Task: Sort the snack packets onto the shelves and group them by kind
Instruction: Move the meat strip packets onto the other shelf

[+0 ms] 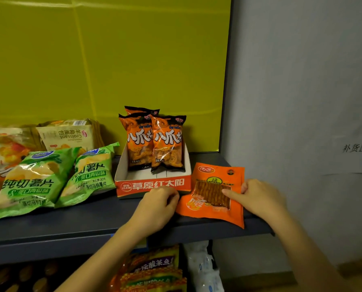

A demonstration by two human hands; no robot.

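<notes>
An orange flat packet (211, 199) with a clear window lies on the dark shelf (87, 224) at its right end, one corner hanging over the front edge. My right hand (258, 197) pinches its right side, thumb on the window. My left hand (159, 205) rests with curled fingers at the packet's left edge, in front of a red and white display box (152, 182). Three orange snack bags (167, 144) stand upright in that box. Two green chip bags (30, 182) lie to the left.
Beige croissant packets (68, 133) and other bags sit at the back left against the yellow wall. A grey wall (302, 102) closes off the shelf on the right. On the lower shelf are yellow and purple packets (154, 268) and white packets (205, 268).
</notes>
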